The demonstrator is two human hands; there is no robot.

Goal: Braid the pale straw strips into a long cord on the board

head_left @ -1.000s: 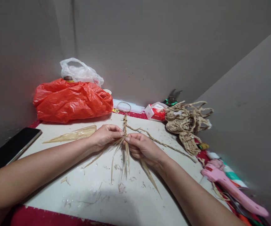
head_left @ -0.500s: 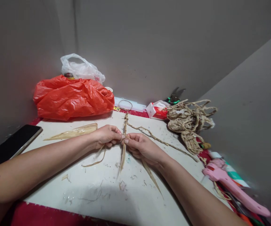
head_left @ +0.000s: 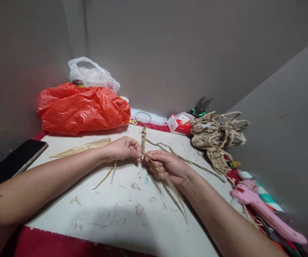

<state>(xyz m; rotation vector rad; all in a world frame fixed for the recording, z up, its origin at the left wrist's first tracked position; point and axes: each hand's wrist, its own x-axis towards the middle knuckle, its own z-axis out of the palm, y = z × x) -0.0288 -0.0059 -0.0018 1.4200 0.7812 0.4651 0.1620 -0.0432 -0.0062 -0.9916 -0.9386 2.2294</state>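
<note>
A narrow braid of dry straw (head_left: 143, 137) runs away from me over the white board (head_left: 111, 210). At its near end my left hand (head_left: 128, 148) is closed, thumb and fingertips pinching the straw, with thin loose strands hanging below it. Touching the same spot from the right, my right hand (head_left: 167, 166) is pinched on straw strips, and pale strips (head_left: 176, 196) trail from it toward the lower right. A long twisted cord (head_left: 188, 161) stretches from beside the braid to the right.
Flat husks (head_left: 89, 146) and a phone (head_left: 17, 162) lie left. Behind are a red plastic bag (head_left: 84, 110), a wire ring (head_left: 143, 117) and a tissue pack (head_left: 179, 123). Rope bundles (head_left: 215, 139) and a pink glue gun (head_left: 268, 212) line the right side.
The strip that pointed toward me between my hands has swung right, under my right hand. My left hand has risen slightly, and the strands below it hang differently.
</note>
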